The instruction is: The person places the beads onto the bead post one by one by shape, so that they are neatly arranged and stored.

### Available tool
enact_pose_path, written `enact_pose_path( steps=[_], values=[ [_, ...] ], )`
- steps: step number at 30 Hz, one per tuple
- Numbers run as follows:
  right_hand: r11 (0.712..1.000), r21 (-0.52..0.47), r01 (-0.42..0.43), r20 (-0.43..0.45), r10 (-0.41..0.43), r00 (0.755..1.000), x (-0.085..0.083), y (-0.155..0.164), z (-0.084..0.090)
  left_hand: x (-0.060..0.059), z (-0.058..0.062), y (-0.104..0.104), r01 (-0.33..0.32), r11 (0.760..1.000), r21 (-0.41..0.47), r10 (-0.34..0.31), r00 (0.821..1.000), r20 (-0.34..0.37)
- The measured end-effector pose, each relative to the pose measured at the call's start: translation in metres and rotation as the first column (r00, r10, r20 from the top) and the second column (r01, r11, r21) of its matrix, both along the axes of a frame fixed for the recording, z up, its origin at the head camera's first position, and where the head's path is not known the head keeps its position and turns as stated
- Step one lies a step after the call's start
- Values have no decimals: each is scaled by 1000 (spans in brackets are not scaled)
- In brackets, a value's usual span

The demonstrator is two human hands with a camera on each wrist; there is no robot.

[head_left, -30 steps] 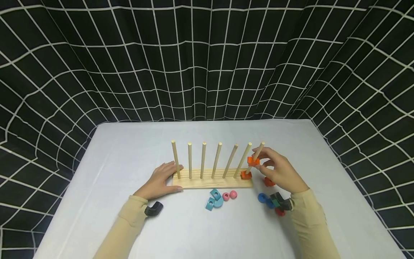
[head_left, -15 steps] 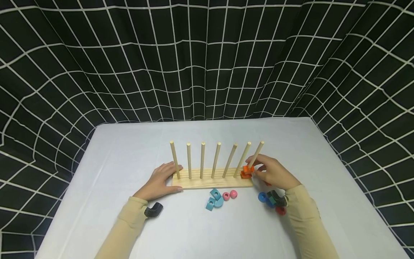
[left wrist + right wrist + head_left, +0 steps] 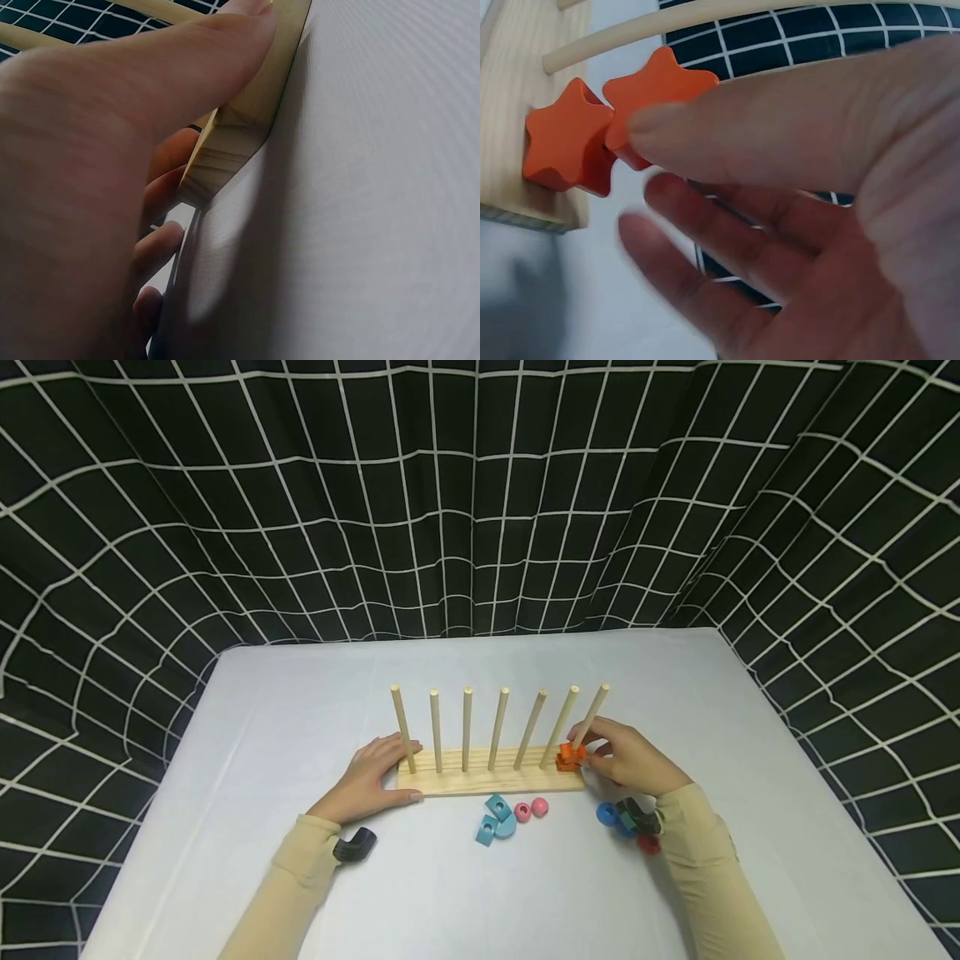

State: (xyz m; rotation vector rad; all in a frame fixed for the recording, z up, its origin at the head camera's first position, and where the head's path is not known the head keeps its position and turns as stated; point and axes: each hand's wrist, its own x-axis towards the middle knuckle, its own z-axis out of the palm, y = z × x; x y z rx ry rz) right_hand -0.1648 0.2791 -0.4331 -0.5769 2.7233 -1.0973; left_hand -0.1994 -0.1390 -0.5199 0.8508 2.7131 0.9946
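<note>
- The right hand (image 3: 633,756), at three o'clock of the pegboard in the head view, is holding the upper orange star block (image 3: 656,90), with its thumb pressing on the near face; two other fingers are spreading loosely away from it in the right wrist view.
- That block is sitting around the rightmost peg (image 3: 590,718), low down, just over the lower orange star block (image 3: 566,139); whether the two are fully touching, I cannot tell.
- The lower block is resting on the wooden board at the foot of that peg.
- The left hand (image 3: 375,781), at nine o'clock, is gripping the board's end in a wide span, its thumb lying along the near edge and its fingers reaching to the far side.
- The wooden pegboard (image 3: 487,783) is lying between the hands, carrying seven pegs.
- At six o'clock of it, three teal blocks (image 3: 497,807) are lying together.
- At five o'clock, two pink beads (image 3: 540,807) are resting side by side.
- Towards four o'clock, blue pieces (image 3: 607,813) and a red piece (image 3: 650,845) are lying near the right wrist camera (image 3: 637,817), which is partly covering the group.
- A white-covered table (image 3: 450,893) is supporting everything; a black curtain with white grid lines (image 3: 483,485) is hanging at twelve o'clock.
</note>
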Motion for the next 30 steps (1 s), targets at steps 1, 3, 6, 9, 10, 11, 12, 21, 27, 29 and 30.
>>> enact_pose_path(
  steps=[1,3,6,9,10,11,12,21,27,29,30],
  values=[
    [1000,7,8,15,-8,1000,0,1,2,0,-1,-1,0,1000,1,0,1000,-3],
    [998,45,43,42,-44,998,0,4,6,-1,-1,-2,-1,1000,0,1,1000,-9],
    [988,109,107,79,-116,990,1,12,12,-2,-2,-3,-7,1000,-2,6,1000,-12],
    [974,168,154,94,-171,981,2,22,16,-2,-1,-3,-16,1000,2,16,1000,-14],
    [971,180,160,101,-180,978,3,24,16,-1,0,-3,-15,1000,10,15,1000,-12],
    [968,193,161,109,-184,977,4,27,16,-1,0,-2,-12,1000,16,12,1000,-12],
    [966,202,162,122,-189,974,5,29,16,-1,0,-2,-7,1000,16,7,1000,-15],
    [947,281,159,162,-210,964,21,42,-8,-1,-4,-2,-6,1000,-2,6,1000,-14],
    [941,287,180,102,-217,971,26,49,-27,1,1,1,0,1000,11,0,1000,-14],
    [940,284,189,105,-227,968,27,48,-30,1,1,2,1,1000,14,-1,1000,-15],
    [939,286,193,107,-231,967,28,48,-30,1,1,2,2,1000,15,-2,1000,-12]
  ],
)
